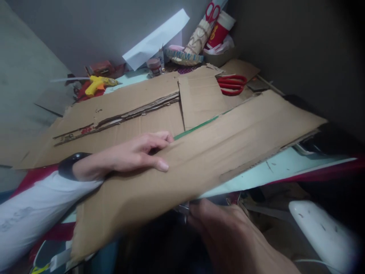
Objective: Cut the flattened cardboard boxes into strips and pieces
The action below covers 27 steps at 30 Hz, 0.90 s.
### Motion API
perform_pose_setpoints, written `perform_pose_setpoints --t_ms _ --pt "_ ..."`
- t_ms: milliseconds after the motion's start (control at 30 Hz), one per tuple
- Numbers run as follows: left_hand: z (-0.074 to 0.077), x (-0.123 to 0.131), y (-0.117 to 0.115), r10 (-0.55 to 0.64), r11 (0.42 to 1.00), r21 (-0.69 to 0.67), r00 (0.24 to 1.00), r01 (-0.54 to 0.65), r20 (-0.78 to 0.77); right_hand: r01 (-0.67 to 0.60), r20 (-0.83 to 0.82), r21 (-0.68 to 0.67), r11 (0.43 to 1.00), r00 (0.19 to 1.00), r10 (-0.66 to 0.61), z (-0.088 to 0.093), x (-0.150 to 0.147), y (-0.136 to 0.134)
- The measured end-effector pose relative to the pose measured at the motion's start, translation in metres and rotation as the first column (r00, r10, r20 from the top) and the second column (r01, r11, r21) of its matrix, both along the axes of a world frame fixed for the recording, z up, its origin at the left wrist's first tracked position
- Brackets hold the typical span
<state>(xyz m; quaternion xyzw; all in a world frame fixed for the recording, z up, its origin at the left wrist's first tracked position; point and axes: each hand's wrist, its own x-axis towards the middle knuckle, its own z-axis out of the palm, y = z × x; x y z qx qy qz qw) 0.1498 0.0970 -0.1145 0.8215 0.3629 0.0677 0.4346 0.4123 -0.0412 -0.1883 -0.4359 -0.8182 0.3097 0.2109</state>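
Note:
A long cardboard piece (222, 140) lies slanted across the foreground, its near-left end over the table's front edge. My left hand (142, 152) grips its far edge, the thumb pressed on top and the fingers curled out of sight behind. Along that edge, a green strip (196, 128) shows beside my fingertips. Below the near edge is my right hand (218, 219), closed and partly blurred. A small metallic part (183, 208) shows at its fingers, but what it belongs to is hidden.
Behind lies a larger cardboard sheet (137, 91) with a torn slot. Red-handled scissors (232, 84) rest right of a smaller cardboard flap (202, 99). A yellow glue gun (98, 84) sits at the back left. A red cup (219, 32) stands in the far corner; a white object (321, 232) is lower right.

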Motion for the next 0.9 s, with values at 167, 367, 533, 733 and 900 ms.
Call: perform_pose_setpoints --t_ms 167,367,533,733,900 --pt "0.000 0.000 0.000 -0.011 1.000 0.005 1.000 0.011 -0.009 0.041 -0.028 0.124 0.991 0.999 -0.038 -0.014 0.009 -0.012" --pt "0.001 0.001 -0.001 0.004 1.000 -0.022 1.000 -0.003 0.021 -0.064 0.001 0.031 0.997 0.998 0.064 -0.015 -0.004 -0.005" --pt "0.000 0.000 0.001 -0.030 0.999 -0.027 0.998 0.032 0.049 0.027 -0.018 0.061 0.998 1.000 -0.026 -0.028 0.002 -0.018" --pt "0.000 0.000 0.001 -0.007 0.999 -0.045 0.997 0.010 0.076 -0.019 -0.011 -0.049 0.999 1.000 0.019 -0.016 -0.014 -0.006" --pt "-0.003 -0.001 0.003 -0.025 0.998 -0.061 0.995 0.030 0.093 0.063 -0.004 -0.001 0.998 0.998 -0.063 -0.027 -0.012 -0.020"
